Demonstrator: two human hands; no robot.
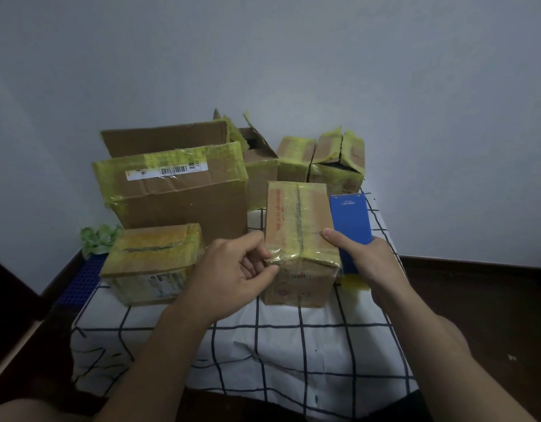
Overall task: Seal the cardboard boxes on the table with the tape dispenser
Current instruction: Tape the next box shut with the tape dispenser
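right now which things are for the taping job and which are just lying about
In the job: middle box, pinched at its corner by left hand; blue tape dispenser in right hand; large box; small box; open back boxes.
Lying about: green crumpled wad; checked cloth.

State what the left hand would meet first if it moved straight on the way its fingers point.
The taped middle box: the left hand seems to pinch its near left corner.

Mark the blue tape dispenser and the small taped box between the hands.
Blue plastic tape dispenser (351, 220): head view, flat top face.
Small taped cardboard box (293, 220): head view, taped top face.
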